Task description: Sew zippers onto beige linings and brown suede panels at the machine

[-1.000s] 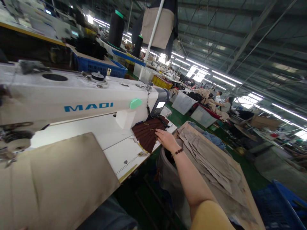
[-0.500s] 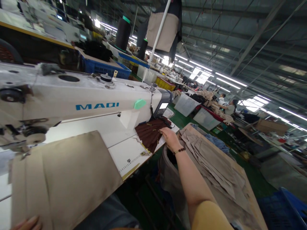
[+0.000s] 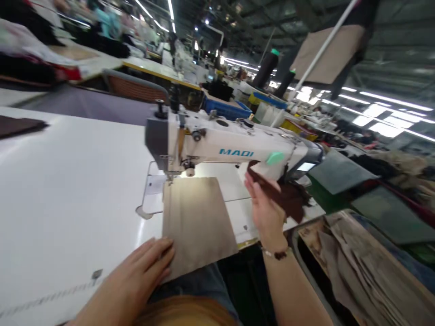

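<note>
A beige fabric panel point(image 3: 200, 222) lies under the needle end of a white sewing machine point(image 3: 234, 145), its near edge reaching over the table edge toward my lap. My left hand point(image 3: 146, 267) rests with its fingers laid flat along the panel's left edge, near the lower corner. Right of the panel, above the table, my right hand point(image 3: 267, 210) grips a dark brown fabric strip point(image 3: 267, 183) between thumb and fingers. The strip stands up past my fingertips, slightly blurred. Behind it a dark brown fabric pile point(image 3: 294, 201) lies by the machine's right end.
White tabletop point(image 3: 84, 190) stretches to the left, with dark brown fabric point(image 3: 20, 127) at its far left. A board with stacked beige pieces point(image 3: 367, 267) stands at my right. Translucent bins point(image 3: 346, 172) and a blue crate point(image 3: 226, 108) are beyond the machine.
My view has swung left. My right hand has moved from the brown pile toward the machine, lifting a brown strip with it. My left hand stays at the beige panel's edge.
</note>
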A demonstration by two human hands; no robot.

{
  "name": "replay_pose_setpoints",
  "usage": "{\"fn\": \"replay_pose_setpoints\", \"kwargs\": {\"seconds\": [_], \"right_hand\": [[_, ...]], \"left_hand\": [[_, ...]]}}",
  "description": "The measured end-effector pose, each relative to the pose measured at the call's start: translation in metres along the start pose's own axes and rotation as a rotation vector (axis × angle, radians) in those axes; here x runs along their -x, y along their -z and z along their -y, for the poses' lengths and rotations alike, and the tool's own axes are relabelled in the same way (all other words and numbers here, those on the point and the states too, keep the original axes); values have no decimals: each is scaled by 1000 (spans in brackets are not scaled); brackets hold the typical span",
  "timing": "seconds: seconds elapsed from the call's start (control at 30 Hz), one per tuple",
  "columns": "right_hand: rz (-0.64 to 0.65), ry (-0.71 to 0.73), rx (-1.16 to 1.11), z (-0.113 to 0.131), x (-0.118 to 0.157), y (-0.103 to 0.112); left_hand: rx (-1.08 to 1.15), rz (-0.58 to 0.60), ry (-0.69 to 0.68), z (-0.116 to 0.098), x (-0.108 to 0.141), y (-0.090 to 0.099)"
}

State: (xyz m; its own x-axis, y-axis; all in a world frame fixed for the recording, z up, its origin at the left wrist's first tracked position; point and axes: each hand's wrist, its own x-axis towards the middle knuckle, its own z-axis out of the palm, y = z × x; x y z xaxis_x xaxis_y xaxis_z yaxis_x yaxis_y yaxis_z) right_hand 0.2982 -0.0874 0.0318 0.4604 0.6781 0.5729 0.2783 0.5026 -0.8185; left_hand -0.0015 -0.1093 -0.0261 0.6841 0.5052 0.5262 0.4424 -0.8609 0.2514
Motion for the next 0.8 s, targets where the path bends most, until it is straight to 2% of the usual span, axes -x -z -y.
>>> {"fn": "replay_pose_setpoints", "kwargs": {"seconds": [0.07, 0.1, 0.17, 0.23, 0.3, 0.37, 0.47, 0.53, 0.67, 0.8], "right_hand": [[395, 66, 24, 4, 23, -53], [593, 137, 109, 3, 33, -72], [910, 266, 351, -5, 48, -94], [1071, 335, 561, -15, 54, -98], [1140, 364, 659, -18, 52, -93], [1196, 369, 659, -13, 45, -90], [1236, 275, 641, -2, 32, -98], [1185, 223, 685, -2, 27, -109], [1041, 252, 794, -19, 30, -125], [1054, 173, 786, -32, 41, -120]], "left_hand": [[-50, -15, 35, -5, -1, 6], [-62, -29, 62, -7, -2, 7], [-69, -56, 126, -10, -3, 6], [-89, -63, 136, -11, -1, 3], [-114, -40, 100, -9, 2, -1], [-136, -12, 50, -8, 5, -4], [-163, 31, 17, -7, 9, -7], [-176, 44, 12, -8, 10, -8], [-201, 17, -25, -7, 13, -13], [-228, 17, -82, -7, 15, -9]]}}
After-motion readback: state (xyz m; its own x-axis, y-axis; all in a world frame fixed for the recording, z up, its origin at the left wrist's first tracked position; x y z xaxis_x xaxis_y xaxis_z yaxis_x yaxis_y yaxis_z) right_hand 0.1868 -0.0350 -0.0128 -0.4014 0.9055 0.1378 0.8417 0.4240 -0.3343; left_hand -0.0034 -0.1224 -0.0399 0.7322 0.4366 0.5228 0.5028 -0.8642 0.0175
